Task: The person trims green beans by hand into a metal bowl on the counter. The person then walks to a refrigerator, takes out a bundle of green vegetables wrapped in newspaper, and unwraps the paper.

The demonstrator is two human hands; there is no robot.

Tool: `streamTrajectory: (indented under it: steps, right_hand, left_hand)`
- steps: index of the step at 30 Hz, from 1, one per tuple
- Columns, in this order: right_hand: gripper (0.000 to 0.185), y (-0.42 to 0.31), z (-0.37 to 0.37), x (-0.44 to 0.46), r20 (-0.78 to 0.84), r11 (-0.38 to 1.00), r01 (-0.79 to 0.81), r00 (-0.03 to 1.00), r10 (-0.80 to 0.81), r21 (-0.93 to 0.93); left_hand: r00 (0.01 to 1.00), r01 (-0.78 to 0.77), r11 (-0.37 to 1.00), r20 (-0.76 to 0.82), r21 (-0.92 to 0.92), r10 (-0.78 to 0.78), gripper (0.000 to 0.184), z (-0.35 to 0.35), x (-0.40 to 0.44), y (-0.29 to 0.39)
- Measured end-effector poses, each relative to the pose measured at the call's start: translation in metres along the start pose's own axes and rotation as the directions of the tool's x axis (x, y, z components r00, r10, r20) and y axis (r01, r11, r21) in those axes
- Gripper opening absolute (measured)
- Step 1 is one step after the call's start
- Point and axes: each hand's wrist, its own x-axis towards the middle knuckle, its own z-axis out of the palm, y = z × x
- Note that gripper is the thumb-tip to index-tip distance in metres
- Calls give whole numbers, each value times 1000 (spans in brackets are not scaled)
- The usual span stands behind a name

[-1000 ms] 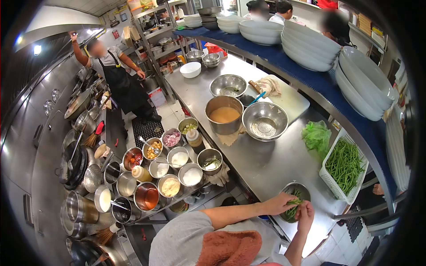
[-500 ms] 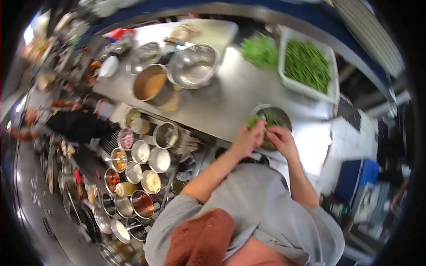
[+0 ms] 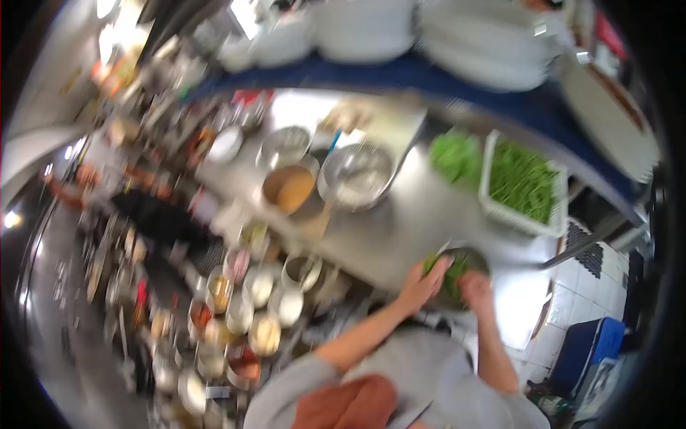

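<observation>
My left hand (image 3: 423,284) is closed around a small bunch of leafy greens (image 3: 431,263) at the left rim of a metal bowl (image 3: 483,259). Over the bowl's right side is my right hand (image 3: 476,290), blurred, its fingers curled in. Whatever those fingers hold, if anything, is hidden. More green leaves (image 3: 457,270) lie inside the bowl, partly covered by my hands.
A white basket (image 3: 488,187) of long green stems and a pile of lettuce-like leaves (image 3: 456,156) stand beyond the bowl. Leftward are a large metal bowl (image 3: 389,187), a pot of orange-brown liquid (image 3: 294,191) and several ingredient containers (image 3: 265,336). A co-worker (image 3: 153,218) stands far left.
The view has tilted, so the counter appears lower and stacked white dishes show above. My right hand has moved apart from my left, toward the bowl's right side. My left hand keeps its greens.
</observation>
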Motion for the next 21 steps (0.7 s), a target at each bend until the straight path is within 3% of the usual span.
streamTrajectory:
  steps: [1,3,6,7,8,9,10,11,12,13,14,16,17,18,20,21]
  right_hand:
    - [15,-7,-5,-16,33,858,-471,879,475,207]
    - [21,-11,-8,-5,-10,707,-452,839,544,543]
    - [17,14,-7,9,5,914,-386,922,388,127]
    - [17,9,-1,17,34,921,-369,929,368,127]
    - [22,2,3,25,117,964,-167,974,193,-206]
    - [29,-3,6,31,239,865,81,970,46,-495]
    - [32,8,6,36,367,772,180,927,74,-610]
    - [32,14,11,40,366,771,190,929,60,-608]
    - [28,19,13,40,383,716,204,919,96,-668]
    - [24,24,14,42,392,657,215,911,133,-722]
    - [21,30,13,44,387,660,174,902,191,-731]
    - [21,25,10,39,385,668,171,904,186,-724]
    - [21,24,10,41,376,677,170,911,168,-716]
    - [21,26,10,40,379,677,167,908,177,-716]
    - [20,34,10,37,346,703,170,931,115,-691]
    - [20,32,10,37,343,705,163,932,121,-690]
  left_hand:
    - [999,-5,999,-44,41,7,18,5,-10,-5]
    - [991,-87,989,-90,122,98,19,0,4,3]
    - [979,-186,971,-54,151,196,18,0,-9,-2]
    - [987,-151,986,-47,70,154,17,1,-8,-2]
    - [993,-114,993,-25,-12,113,16,-1,-6,-2]
    - [991,-132,991,-35,-10,132,16,-2,-7,2]
    - [991,-130,991,25,-39,131,17,-2,-8,5]
    - [987,-127,990,90,-63,132,17,-3,-7,10]
    - [994,-93,995,49,-42,95,20,-3,-14,26]
    - [950,-309,937,19,164,311,20,-10,-21,47]
    - [899,-437,887,32,149,437,21,-28,-37,83]
    - [744,-667,735,56,118,666,23,-64,-71,154]
    - [531,-843,536,198,31,824,24,-84,-82,198]
    - [350,-926,373,241,-59,905,24,-87,-100,235]
    - [-13,-990,23,254,-139,967,35,-72,-142,290]
    - [-124,-985,-85,275,-148,953,43,-64,-156,306]
